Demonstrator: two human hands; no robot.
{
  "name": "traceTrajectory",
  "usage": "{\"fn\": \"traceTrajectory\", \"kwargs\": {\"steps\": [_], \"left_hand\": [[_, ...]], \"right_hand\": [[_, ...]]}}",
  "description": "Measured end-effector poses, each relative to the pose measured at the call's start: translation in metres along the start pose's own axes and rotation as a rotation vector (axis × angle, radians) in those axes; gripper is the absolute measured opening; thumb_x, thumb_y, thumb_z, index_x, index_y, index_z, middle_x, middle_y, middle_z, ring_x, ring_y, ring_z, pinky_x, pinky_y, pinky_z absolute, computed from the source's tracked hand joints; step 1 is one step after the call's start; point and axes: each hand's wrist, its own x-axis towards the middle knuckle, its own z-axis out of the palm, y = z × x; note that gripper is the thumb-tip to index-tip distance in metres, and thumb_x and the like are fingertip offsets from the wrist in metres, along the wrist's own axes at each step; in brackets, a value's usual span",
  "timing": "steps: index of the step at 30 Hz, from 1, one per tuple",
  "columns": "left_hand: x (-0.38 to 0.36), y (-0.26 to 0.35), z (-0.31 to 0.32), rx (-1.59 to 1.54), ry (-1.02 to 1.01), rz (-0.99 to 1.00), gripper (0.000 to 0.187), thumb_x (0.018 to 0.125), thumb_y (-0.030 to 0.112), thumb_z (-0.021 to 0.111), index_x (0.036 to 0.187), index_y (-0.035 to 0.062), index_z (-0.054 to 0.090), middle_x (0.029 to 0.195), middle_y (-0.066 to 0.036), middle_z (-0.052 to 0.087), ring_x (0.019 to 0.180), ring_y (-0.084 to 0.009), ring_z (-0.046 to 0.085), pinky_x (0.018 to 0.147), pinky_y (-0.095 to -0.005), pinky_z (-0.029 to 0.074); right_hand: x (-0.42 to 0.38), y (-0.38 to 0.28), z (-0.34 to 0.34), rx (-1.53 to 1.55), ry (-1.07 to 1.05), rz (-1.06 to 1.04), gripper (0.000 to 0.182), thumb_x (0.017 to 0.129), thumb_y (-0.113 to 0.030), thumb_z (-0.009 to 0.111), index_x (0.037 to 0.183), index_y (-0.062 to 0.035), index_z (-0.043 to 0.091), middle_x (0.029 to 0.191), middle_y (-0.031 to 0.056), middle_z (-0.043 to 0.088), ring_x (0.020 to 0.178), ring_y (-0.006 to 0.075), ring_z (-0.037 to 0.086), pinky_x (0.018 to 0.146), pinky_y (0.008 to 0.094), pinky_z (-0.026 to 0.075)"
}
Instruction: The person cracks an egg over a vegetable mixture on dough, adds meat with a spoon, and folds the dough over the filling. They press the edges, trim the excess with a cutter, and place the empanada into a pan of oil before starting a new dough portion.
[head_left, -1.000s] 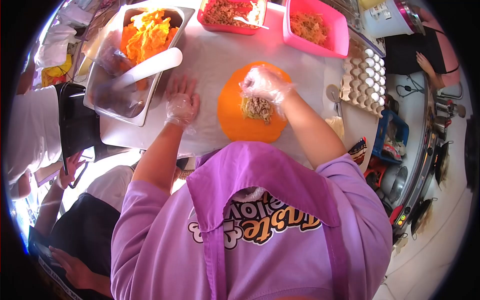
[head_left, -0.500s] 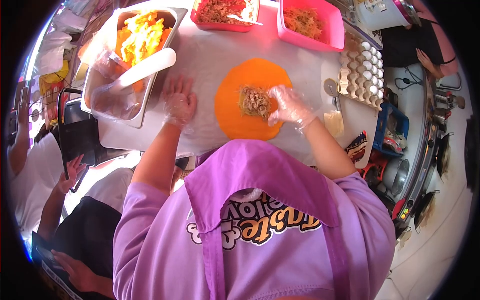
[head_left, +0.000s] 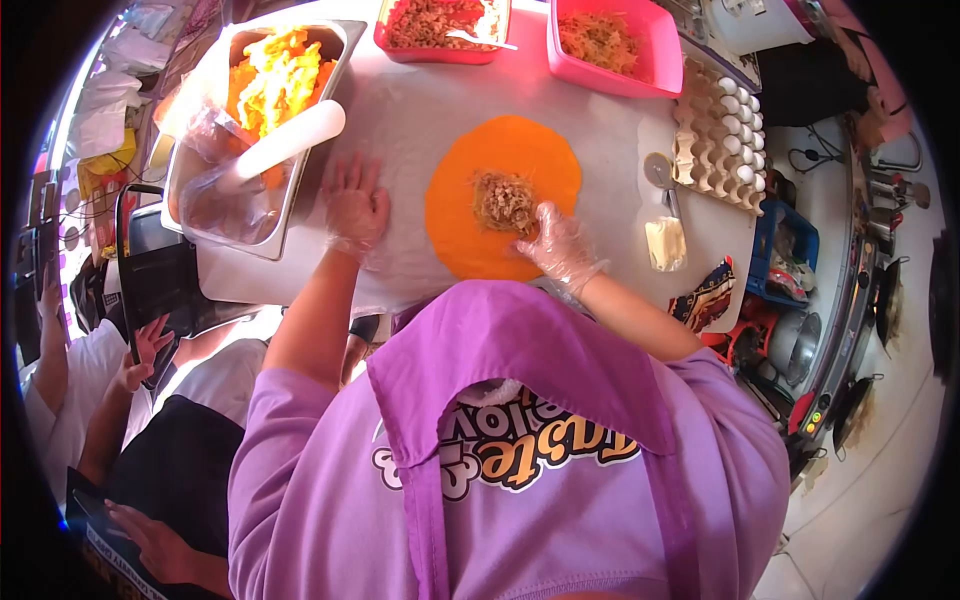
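Note:
A round orange sheet of dough [head_left: 465, 235] lies flat on the table, with a mound of shredded filling topped with minced meat [head_left: 503, 202] at its middle. My right hand [head_left: 562, 250], in a clear plastic glove, curves against the lower right side of the mound, thumb and fingers apart. Also gloved, my left hand [head_left: 356, 208] rests flat on the table to the left of the dough, fingers stretched out. Near the right hand lie a pastry wheel [head_left: 660, 172] and a pale-bladed scraper or brush [head_left: 665, 245].
At left stands a metal pan [head_left: 290, 215] with orange dough [head_left: 280, 85] and a white-handled tool [head_left: 290, 145]. Pink tubs of minced meat [head_left: 440, 22] and shredded filling [head_left: 600, 42] line the back. Egg trays [head_left: 715, 140] are at right. Other people's hands [head_left: 145, 350] show at left.
My right hand has shifted down and left around the filling's edge, and the mound looks more compact. My left hand has stayed flat on the table.

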Motion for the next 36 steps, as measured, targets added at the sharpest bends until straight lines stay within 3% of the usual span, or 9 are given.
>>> {"fn": "traceTrajectory", "kwargs": {"steps": [7,15,21,24,25,27,29,31,36], "left_hand": [[0.0,0.0,0.0,0.003,0.013,0.008,0.054,0.085,0.031,0.047,0.137,0.0196,0.046,0.149,-0.011,0.033,0.136,-0.0394,0.027,0.109,-0.0602,0.017],[-0.001,-0.001,0.002,-0.003,0.014,0.009,0.053,0.085,0.031,0.048,0.137,0.0189,0.047,0.148,-0.011,0.034,0.137,-0.0393,0.026,0.109,-0.0593,0.016],[-0.001,-0.002,-0.003,0.009,0.004,0.016,0.054,0.085,0.029,0.05,0.137,0.0157,0.046,0.147,-0.011,0.036,0.136,-0.039,0.028,0.111,-0.0563,0.016],[-0.001,-0.009,-0.005,-0.319,0.111,0.072,0.055,0.083,0.021,0.054,0.136,0.0102,0.047,0.145,-0.01,0.039,0.132,-0.0381,0.035,0.112,-0.0501,0.018],[-0.001,-0.001,-0.008,-0.823,0.236,-0.112,0.058,0.081,0.018,0.057,0.137,0.0082,0.044,0.144,-0.009,0.041,0.13,-0.0375,0.038,0.113,-0.0479,0.018],[0.0,0.005,-0.027,-1.328,0.339,-0.294,0.062,0.08,0.015,0.059,0.138,0.0062,0.042,0.143,-0.009,0.043,0.128,-0.037,0.041,0.113,-0.0457,0.018],[-0.002,0.007,-0.056,-0.466,0.218,0.281,0.07,0.078,0.014,0.063,0.143,0.007,0.036,0.144,-0.012,0.039,0.131,-0.0346,0.036,0.113,-0.0465,0.017],[-0.005,0.048,-0.059,-0.736,-0.066,0.314,0.081,0.077,0.019,0.067,0.146,0.0086,0.026,0.146,-0.016,0.034,0.136,-0.0336,0.028,0.114,-0.0465,0.017],[0.02,0.106,-0.048,-0.34,-0.459,0.363,0.117,0.062,0.034,0.083,0.148,0.0053,0.008,0.148,-0.022,0.026,0.14,-0.0402,0.013,0.115,-0.0457,0.014]], "right_hand": [[-0.001,0.021,0.021,0.062,0.159,-0.133,0.031,0.074,-0.006,0.064,0.099,-0.0061,0.045,0.08,0.0182,0.058,0.071,0.0364,0.059,0.065,0.0448,0.048],[0.007,0.019,0.018,0.78,0.218,-0.13,0.023,0.083,0.01,0.054,0.103,-0.0013,0.049,0.088,0.0117,0.061,0.08,0.0203,0.061,0.073,0.0291,0.052],[0.014,0.018,0.015,0.705,0.186,-0.088,0.017,0.083,0.006,0.058,0.098,-0.0006,0.059,0.099,0.0115,0.064,0.09,0.0223,0.063,0.074,0.0312,0.054],[0.016,0.022,0.01,0.545,0.134,-0.065,0.017,0.081,0.002,0.063,0.097,-0.0011,0.059,0.099,0.0119,0.064,0.088,0.0232,0.064,0.072,0.0315,0.054],[0.017,0.022,0.009,0.548,0.144,-0.062,0.017,0.081,0.002,0.063,0.097,-0.0011,0.059,0.099,0.0119,0.064,0.088,0.0232,0.064,0.072,0.0315,0.054],[0.016,0.022,0.004,0.512,0.163,-0.027,0.026,0.077,0.001,0.068,0.101,-0.0025,0.057,0.109,0.0129,0.062,0.093,0.0233,0.062,0.076,0.0322,0.053],[0.017,0.03,-0.002,0.521,0.186,-0.124,0.04,0.074,-0.001,0.071,0.11,-0.0032,0.054,0.12,0.0153,0.056,0.104,0.0263,0.058,0.085,0.0342,0.05],[0.018,0.029,-0.011,0.529,0.199,-0.225,0.054,0.071,-0.003,0.075,0.12,-0.0038,0.051,0.131,0.0176,0.05,0.115,0.0294,0.054,0.093,0.0362,0.047],[0.032,0.02,-0.008,0.187,-0.065,-0.328,0.123,0.053,-0.019,0.088,0.148,-0.0038,0.011,0.153,0.0182,0.016,0.14,0.0324,0.021,0.114,0.0366,0.024]]}}
